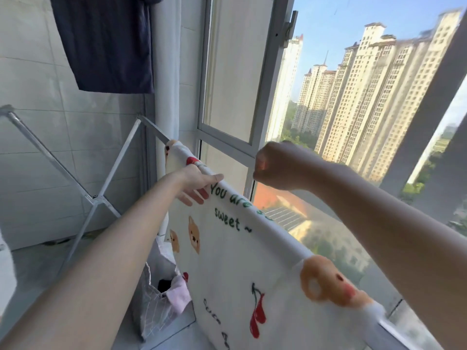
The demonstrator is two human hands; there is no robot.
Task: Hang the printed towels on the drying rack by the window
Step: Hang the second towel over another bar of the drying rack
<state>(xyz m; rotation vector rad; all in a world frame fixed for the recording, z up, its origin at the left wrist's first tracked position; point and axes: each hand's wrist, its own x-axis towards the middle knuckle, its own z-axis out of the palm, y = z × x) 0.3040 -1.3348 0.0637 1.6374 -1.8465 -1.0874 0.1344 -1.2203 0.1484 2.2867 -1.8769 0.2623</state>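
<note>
A white printed towel [227, 258] with bears, red cherries and green "You are so sweet" lettering hangs over the top rail of the metal drying rack [151, 127] beside the window. My left hand [199, 184] rests on the towel's upper edge near its far end, fingers spread and pressing the cloth against the rail. My right hand [275, 165] hovers a little above the rail on the window side, curled into a loose fist with nothing visible in it. The towel's near end, with a brown bear print [328, 284], covers the rail toward me.
The rack's crossed silver legs [101, 195] stand at the left against the tiled wall. A dark blue garment [106, 44] hangs overhead. A grey laundry basket [154, 299] with pink cloth sits on the floor under the towel. The open window frame [267, 84] is just behind the rail.
</note>
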